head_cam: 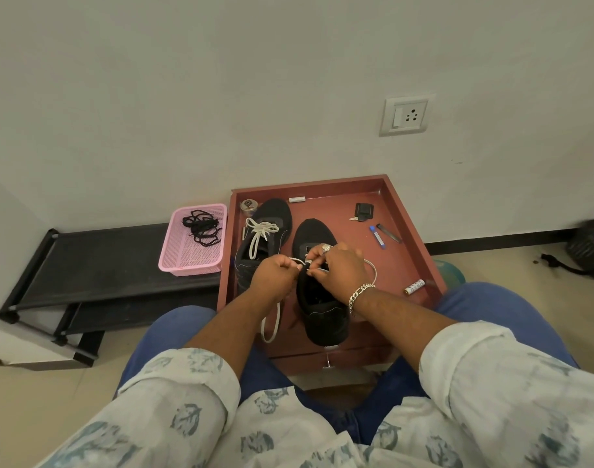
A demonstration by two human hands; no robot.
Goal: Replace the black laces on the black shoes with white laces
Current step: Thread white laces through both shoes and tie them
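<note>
2 black shoes sit toe-to-wall on a red-brown counter point(411, 231) with a raised rim. The left shoe point(266, 231) already carries a white lace point(260, 236) tied in a bow over its tongue. The right shoe point(317, 298) lies nearer the person, its opening facing up, and both hands meet over its tongue. The left hand point(277, 273) has its fingers curled, pinching a second white lace point(272, 324) whose loose loop hangs down past the wrist beside the shoe. The right hand point(339, 265), with a ring and a chain bracelet point(359, 293) at the wrist, also pinches that lace at the eyelets; another loop of it arcs out just right of the hand. The removed black laces point(201, 228) lie tangled in a pink basket point(191, 265) just left of the counter, on a low black rack point(96, 265). Also on the counter: a round tin point(249, 206), a key fob with key point(363, 211), a blue pen point(376, 236) and a battery point(414, 287)
</note>
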